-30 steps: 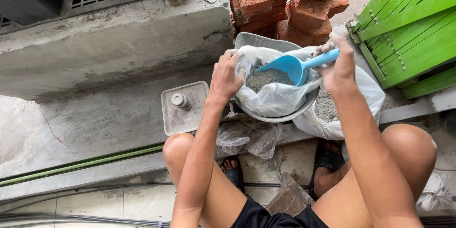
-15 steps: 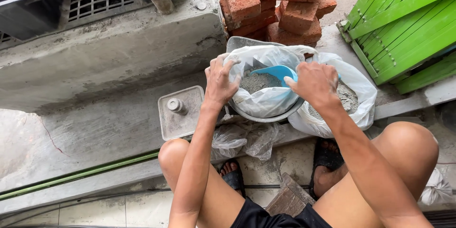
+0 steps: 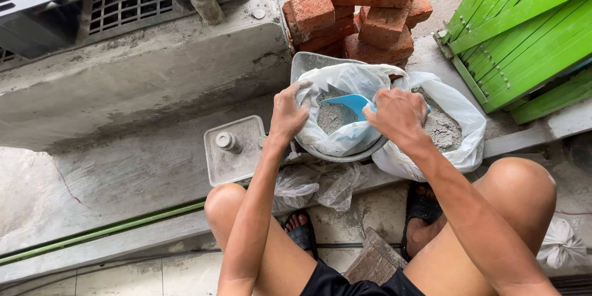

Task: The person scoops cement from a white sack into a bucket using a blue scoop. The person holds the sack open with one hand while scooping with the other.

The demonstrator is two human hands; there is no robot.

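The right hand (image 3: 399,114) grips a blue scoop (image 3: 348,106), its blade pointing left into the grey powder (image 3: 333,117); the left hand (image 3: 288,111) pinches the white bag (image 3: 345,142) rim just beyond.

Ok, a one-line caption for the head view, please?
Left hand holds the white bag open while right hand dips a blue scoop into grey powder.

Glossy blue plastic scoop (image 3: 350,105), thin white plastic bag (image 3: 345,139), rough red bricks (image 3: 370,6)
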